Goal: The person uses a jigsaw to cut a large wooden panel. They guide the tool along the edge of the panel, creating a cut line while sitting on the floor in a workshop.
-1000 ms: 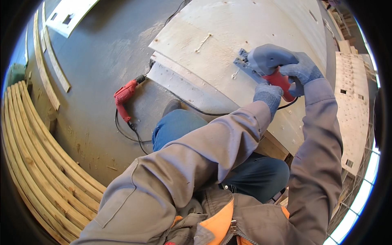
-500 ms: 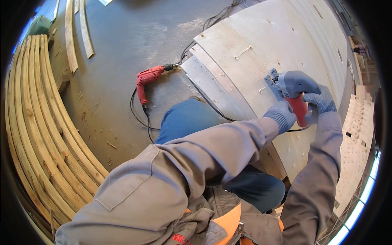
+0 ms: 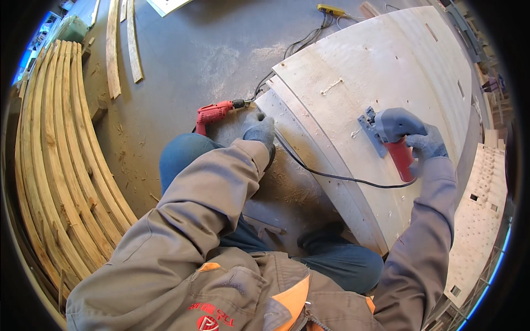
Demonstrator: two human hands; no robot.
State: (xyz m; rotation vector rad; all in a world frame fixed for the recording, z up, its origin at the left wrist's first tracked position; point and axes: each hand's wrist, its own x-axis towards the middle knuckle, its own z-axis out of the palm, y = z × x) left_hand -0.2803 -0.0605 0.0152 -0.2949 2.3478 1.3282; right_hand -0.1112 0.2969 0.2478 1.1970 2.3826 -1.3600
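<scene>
My right hand (image 3: 427, 142), in a grey knit glove, is closed around the grey and red jigsaw (image 3: 399, 151). The saw's metal base lies against a pale plywood board (image 3: 353, 110). From the rear of the saw a black power cord (image 3: 353, 178) curves across the board edges toward my left hand. Gloved alike, my left hand (image 3: 258, 129) is closed with curled fingers at the board's left corner. The cord runs into it, though the fingers partly hide the grip. Just left of this hand, a red power drill (image 3: 214, 114) lies on the floor.
Long timber strips (image 3: 61, 154) are stacked at left, with loose wooden strips (image 3: 112, 52) beyond them. A yellow power strip (image 3: 331, 10) sits behind the plywood. A perforated pale board (image 3: 476, 212) lies at right. Sawdust and shavings are scattered over the grey floor (image 3: 182, 60).
My left hand has left the jigsaw and moved left to the cord near the drill. My right hand still holds the saw on the board. My left knee has shifted left.
</scene>
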